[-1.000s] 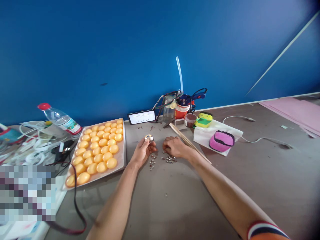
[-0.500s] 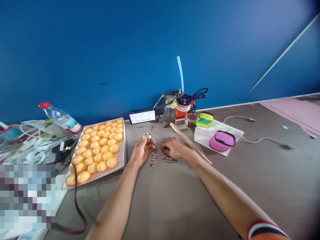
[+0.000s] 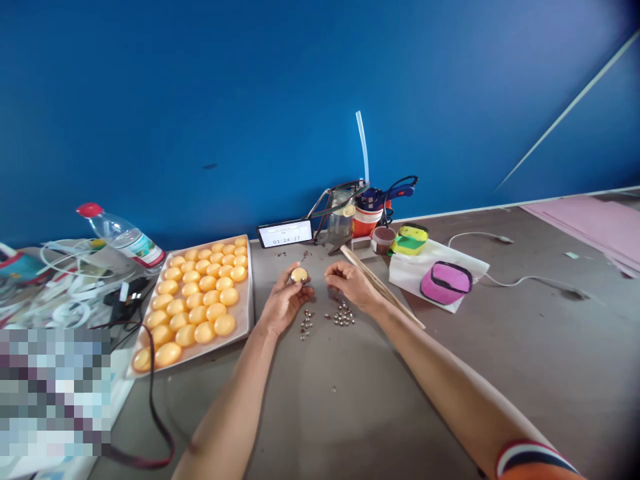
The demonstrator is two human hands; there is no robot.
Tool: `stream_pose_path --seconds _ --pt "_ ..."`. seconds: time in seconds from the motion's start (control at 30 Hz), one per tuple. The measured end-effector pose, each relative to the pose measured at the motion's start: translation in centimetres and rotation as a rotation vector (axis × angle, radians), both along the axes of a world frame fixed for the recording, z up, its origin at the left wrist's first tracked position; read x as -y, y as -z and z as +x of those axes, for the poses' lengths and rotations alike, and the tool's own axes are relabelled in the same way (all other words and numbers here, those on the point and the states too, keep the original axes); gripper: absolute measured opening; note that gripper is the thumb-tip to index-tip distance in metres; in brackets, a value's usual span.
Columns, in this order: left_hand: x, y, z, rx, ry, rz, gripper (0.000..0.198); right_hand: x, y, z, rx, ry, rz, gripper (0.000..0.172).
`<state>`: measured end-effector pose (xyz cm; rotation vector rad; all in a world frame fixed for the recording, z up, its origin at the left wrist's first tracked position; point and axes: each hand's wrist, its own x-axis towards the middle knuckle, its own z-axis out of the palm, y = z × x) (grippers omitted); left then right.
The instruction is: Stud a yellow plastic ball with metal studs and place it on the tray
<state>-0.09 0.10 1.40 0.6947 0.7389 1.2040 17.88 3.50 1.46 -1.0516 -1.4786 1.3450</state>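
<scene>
My left hand (image 3: 285,301) holds a small yellow ball (image 3: 299,274) up between thumb and fingertips, just above the grey table (image 3: 350,400). My right hand (image 3: 350,281) is lifted a little off the table to the right of the ball, fingers pinched together on something too small to make out. Below both hands lie two loose heaps of small shiny studs (image 3: 343,317), one silver, one darker (image 3: 305,323). A tray (image 3: 247,313) filled with several rows of yellow balls sits to the left of my left hand.
A phone (image 3: 285,233) showing a timer stands against the blue wall. Cups, a jar and a glue gun (image 3: 367,210) cluster behind the hands, with wooden sticks (image 3: 383,287), a pink pouch (image 3: 446,282) on white paper, a water bottle (image 3: 123,239), cables and a dark cord (image 3: 155,413).
The ball in my left hand has turned, its yellow side now showing instead of the studded side. My right hand rose from the silver stud heap with its fingers pinched.
</scene>
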Motion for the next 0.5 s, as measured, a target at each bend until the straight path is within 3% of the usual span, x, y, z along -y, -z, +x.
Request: stream_pose_path --seconds 0.3,0.5 --pt "-0.1 0.2 0.1 0.038 -0.035 -0.014 0.055 0.9 -0.7 -0.4 -0.303 -0.113 -0.262 0.026" --pt "0.0 0.0 0.1 0.024 0.002 -0.038 0.054 1.1 -1.1 -0.6 -0.302 -0.072 -0.268 0.024"
